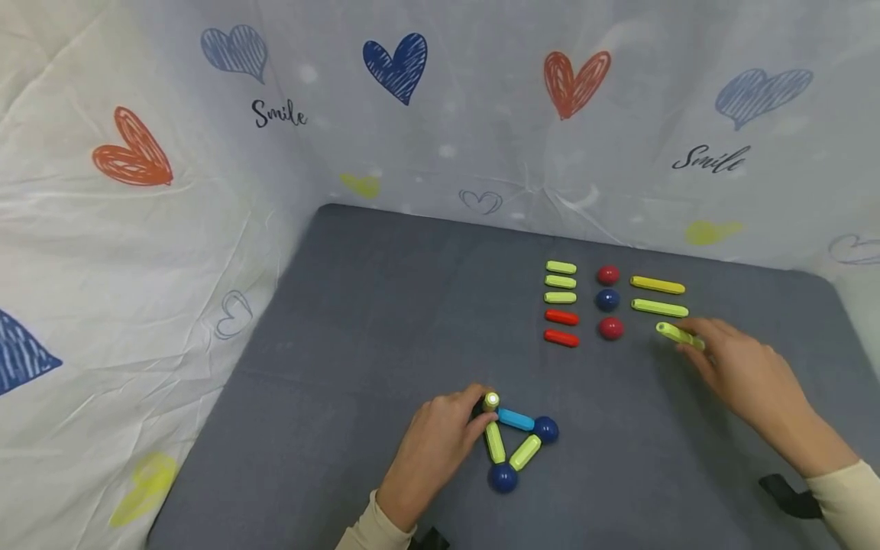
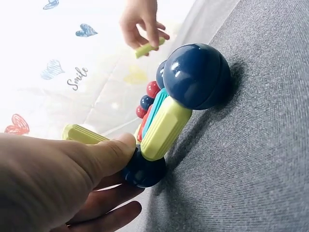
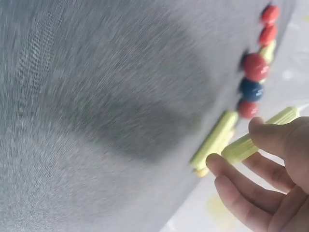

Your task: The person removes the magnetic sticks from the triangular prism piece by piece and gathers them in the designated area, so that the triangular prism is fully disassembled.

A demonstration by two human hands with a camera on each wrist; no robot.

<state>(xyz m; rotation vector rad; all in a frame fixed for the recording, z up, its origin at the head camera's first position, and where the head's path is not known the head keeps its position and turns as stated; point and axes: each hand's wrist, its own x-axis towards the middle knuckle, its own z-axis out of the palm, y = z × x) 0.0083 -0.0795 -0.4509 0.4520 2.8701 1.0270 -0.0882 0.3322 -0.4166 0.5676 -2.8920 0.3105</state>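
A triangle of short building sticks and navy balls lies on the grey table in the head view. Its sides are a blue stick (image 1: 516,419) and two yellow-green sticks, with a navy ball (image 1: 546,429) at the right corner and another navy ball (image 1: 503,478) at the front. My left hand (image 1: 440,435) grips the far-left corner, thumb and fingers around a navy ball (image 2: 145,170); a yellow-green stick (image 1: 491,400) rises from it. Above the table at the right, my right hand (image 1: 745,374) pinches a longer yellow-green stick (image 3: 241,147) between thumb and fingers.
Farther back on the table lie short yellow-green sticks (image 1: 560,282) and red sticks (image 1: 561,338) in a column. Beside them stand a navy ball (image 1: 608,299) and two red balls (image 1: 610,328), then two longer sticks (image 1: 658,308). A heart-printed cloth (image 1: 440,114) hangs behind the table.
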